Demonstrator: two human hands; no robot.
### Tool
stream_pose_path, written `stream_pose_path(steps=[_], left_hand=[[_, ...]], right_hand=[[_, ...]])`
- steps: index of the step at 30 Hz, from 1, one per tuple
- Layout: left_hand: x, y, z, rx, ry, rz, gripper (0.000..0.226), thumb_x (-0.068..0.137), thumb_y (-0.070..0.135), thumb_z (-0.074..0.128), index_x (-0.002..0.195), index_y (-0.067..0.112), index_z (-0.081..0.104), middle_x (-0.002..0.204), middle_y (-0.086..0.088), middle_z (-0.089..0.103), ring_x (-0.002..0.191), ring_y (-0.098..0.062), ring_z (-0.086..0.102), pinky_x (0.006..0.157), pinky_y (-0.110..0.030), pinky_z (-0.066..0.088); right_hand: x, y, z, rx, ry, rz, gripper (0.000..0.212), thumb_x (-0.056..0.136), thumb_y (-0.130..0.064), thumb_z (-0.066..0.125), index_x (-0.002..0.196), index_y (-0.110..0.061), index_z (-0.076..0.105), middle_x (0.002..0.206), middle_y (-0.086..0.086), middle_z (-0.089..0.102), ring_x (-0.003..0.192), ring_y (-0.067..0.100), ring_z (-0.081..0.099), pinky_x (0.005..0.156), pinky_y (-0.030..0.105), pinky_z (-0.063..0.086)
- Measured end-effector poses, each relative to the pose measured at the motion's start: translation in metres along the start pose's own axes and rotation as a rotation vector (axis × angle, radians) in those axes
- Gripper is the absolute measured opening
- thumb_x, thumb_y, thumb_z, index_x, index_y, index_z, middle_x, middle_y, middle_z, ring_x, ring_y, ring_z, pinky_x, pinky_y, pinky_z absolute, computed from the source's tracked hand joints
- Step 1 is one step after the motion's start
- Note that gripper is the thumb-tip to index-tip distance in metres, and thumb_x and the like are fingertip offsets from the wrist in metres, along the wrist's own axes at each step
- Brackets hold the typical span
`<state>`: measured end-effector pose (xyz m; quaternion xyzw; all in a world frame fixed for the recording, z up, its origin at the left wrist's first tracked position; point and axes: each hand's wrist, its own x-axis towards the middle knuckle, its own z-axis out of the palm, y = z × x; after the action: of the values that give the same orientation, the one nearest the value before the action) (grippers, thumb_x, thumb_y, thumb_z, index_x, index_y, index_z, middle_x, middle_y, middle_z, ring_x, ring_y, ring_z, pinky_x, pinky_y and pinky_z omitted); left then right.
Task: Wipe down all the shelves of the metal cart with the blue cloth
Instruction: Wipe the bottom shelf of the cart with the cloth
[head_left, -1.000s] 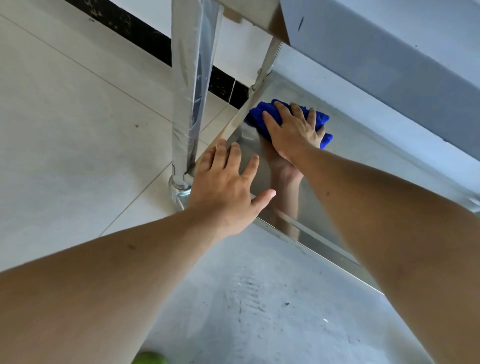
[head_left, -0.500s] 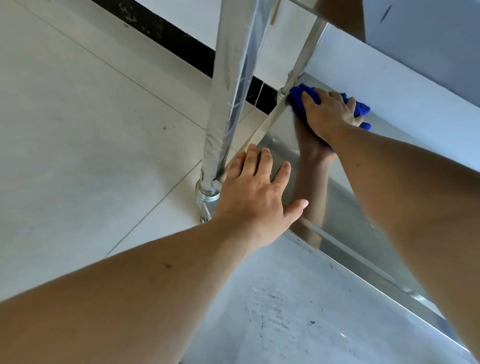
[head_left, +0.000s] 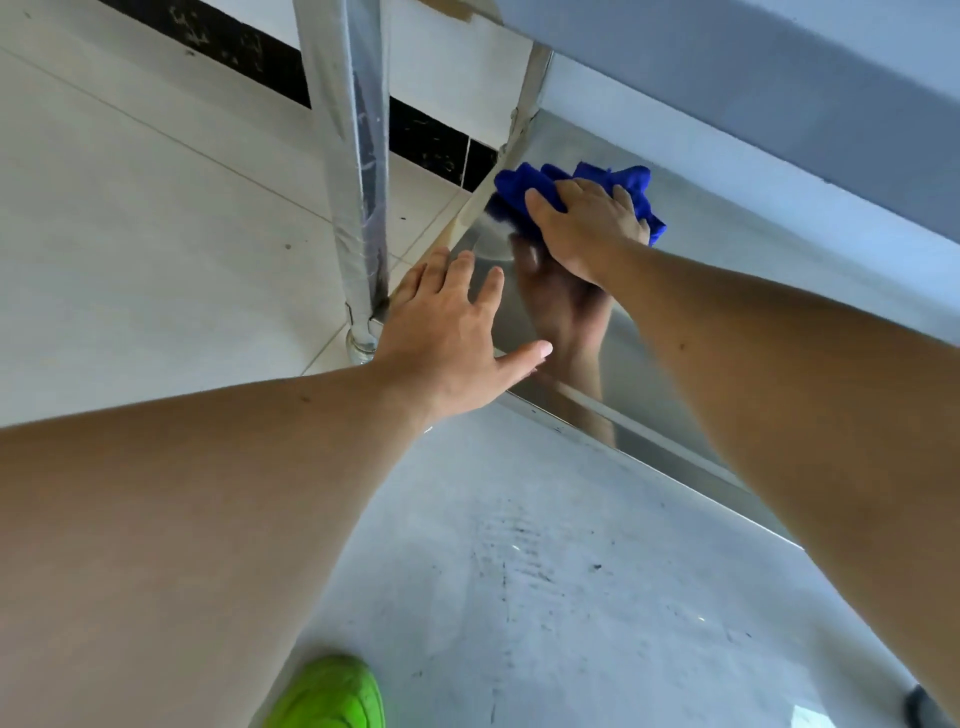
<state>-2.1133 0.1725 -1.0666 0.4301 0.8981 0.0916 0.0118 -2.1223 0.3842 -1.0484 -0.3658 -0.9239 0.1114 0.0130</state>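
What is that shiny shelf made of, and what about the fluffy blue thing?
The shelf looks like polished metal, probably stainless steel: it mirrors the right hand pressing on it. The blue cloth looks like soft, fuzzy fabric, maybe microfiber: it bunches up in folds and has a matte nap.

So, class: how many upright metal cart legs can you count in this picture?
2: a near leg beside the left hand, and a far leg above the blue cloth. Other legs lie out of view.

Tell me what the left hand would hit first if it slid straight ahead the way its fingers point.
Probably the blue cloth under the right hand. The left hand lies flat on the bottom shelf, fingers aimed toward that far corner; bare shiny metal lies between. Depth is hard to judge, so it might graze the right hand first.
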Motion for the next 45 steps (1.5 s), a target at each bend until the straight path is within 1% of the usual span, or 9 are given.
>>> stream_pose_path(steps=[5, 8, 12, 16, 21, 26, 32, 41, 45], left_hand=[[0.001, 0.001, -0.004, -0.015, -0.041, 0.007, 0.103, 0.074, 0.088, 0.013, 0.151, 0.023, 0.029, 0.158, -0.013, 0.027, 0.148, -0.034, 0.015, 0.121, -0.049, 0.016], [0.004, 0.000, -0.006, -0.105, -0.031, 0.000, 0.083, 0.081, 0.078, 0.034, 0.144, 0.025, 0.040, 0.150, -0.010, 0.037, 0.143, -0.031, 0.025, 0.117, -0.047, 0.022], [0.010, -0.003, -0.008, -0.466, 0.084, -0.123, 0.028, 0.087, 0.035, 0.055, 0.101, 0.013, 0.063, 0.123, -0.007, 0.059, 0.118, -0.025, 0.049, 0.097, -0.035, 0.038], [0.013, 0.012, -0.014, -0.442, 0.123, -0.218, 0.024, 0.085, 0.039, 0.056, 0.078, 0.017, 0.051, 0.108, -0.002, 0.059, 0.100, -0.025, 0.053, 0.086, -0.038, 0.046], [0.021, 0.033, -0.021, -0.224, 0.049, -0.236, 0.038, 0.081, 0.059, 0.046, 0.090, 0.024, 0.056, 0.108, -0.003, 0.062, 0.105, -0.031, 0.055, 0.085, -0.045, 0.049], [0.028, 0.064, -0.015, -0.288, 0.063, -0.020, 0.038, 0.089, 0.042, 0.055, 0.115, 0.016, 0.065, 0.127, -0.008, 0.061, 0.124, -0.028, 0.048, 0.103, -0.040, 0.037], [0.033, 0.091, -0.004, -0.411, -0.013, 0.068, 0.049, 0.096, 0.036, 0.045, 0.141, 0.019, 0.046, 0.125, -0.011, 0.063, 0.118, -0.032, 0.054, 0.103, -0.041, 0.040], [0.022, 0.083, 0.023, -0.135, 0.037, 0.247, 0.068, 0.095, 0.053, 0.037, 0.151, 0.016, 0.026, 0.148, -0.009, 0.042, 0.140, -0.029, 0.033, 0.118, -0.049, 0.021], [0.021, 0.081, 0.024, -0.136, 0.031, 0.257, 0.062, 0.095, 0.054, 0.033, 0.146, 0.018, 0.034, 0.148, -0.009, 0.040, 0.142, -0.030, 0.029, 0.119, -0.050, 0.019]], right_hand=[[-0.050, 0.008, 0.002, -0.021, 0.028, -0.043, 0.057, 0.098, -0.065, 0.019, 0.139, -0.041, 0.050, 0.155, -0.011, 0.040, 0.146, 0.030, 0.024, 0.107, 0.060, 0.026], [-0.088, 0.016, 0.002, -0.025, 0.050, -0.066, 0.058, 0.097, -0.067, 0.019, 0.139, -0.043, 0.050, 0.154, -0.011, 0.041, 0.143, 0.029, 0.026, 0.105, 0.058, 0.026], [-0.138, 0.030, 0.003, -0.069, 0.071, -0.062, 0.059, 0.094, -0.073, 0.019, 0.134, -0.045, 0.053, 0.144, -0.010, 0.047, 0.133, 0.030, 0.033, 0.099, 0.057, 0.029], [-0.176, 0.037, 0.001, -0.174, 0.063, -0.049, 0.070, 0.084, -0.086, 0.020, 0.130, -0.046, 0.054, 0.130, -0.004, 0.050, 0.119, 0.034, 0.037, 0.090, 0.053, 0.031], [-0.210, 0.046, 0.002, -0.132, 0.115, -0.038, 0.073, 0.086, -0.082, 0.016, 0.123, -0.038, 0.060, 0.128, -0.001, 0.051, 0.119, 0.037, 0.037, 0.108, 0.061, 0.022], [-0.227, 0.070, 0.010, -0.039, 0.089, 0.012, 0.069, 0.090, -0.073, 0.019, 0.144, -0.036, 0.042, 0.154, -0.003, 0.036, 0.145, 0.040, 0.015, 0.118, 0.061, 0.008], [-0.187, 0.090, 0.010, -0.039, 0.043, 0.177, 0.069, 0.087, -0.076, 0.021, 0.150, -0.048, 0.027, 0.164, -0.008, 0.020, 0.151, 0.036, 0.002, 0.118, 0.060, 0.001], [-0.100, 0.113, 0.001, -0.030, 0.058, 0.276, 0.070, 0.083, -0.076, 0.022, 0.147, -0.051, 0.030, 0.163, -0.008, 0.023, 0.151, 0.038, 0.003, 0.116, 0.063, 0.007], [-0.060, 0.117, -0.004, -0.036, 0.089, 0.302, 0.066, 0.083, -0.073, 0.023, 0.142, -0.048, 0.039, 0.156, -0.006, 0.033, 0.148, 0.039, 0.011, 0.111, 0.062, 0.017]])
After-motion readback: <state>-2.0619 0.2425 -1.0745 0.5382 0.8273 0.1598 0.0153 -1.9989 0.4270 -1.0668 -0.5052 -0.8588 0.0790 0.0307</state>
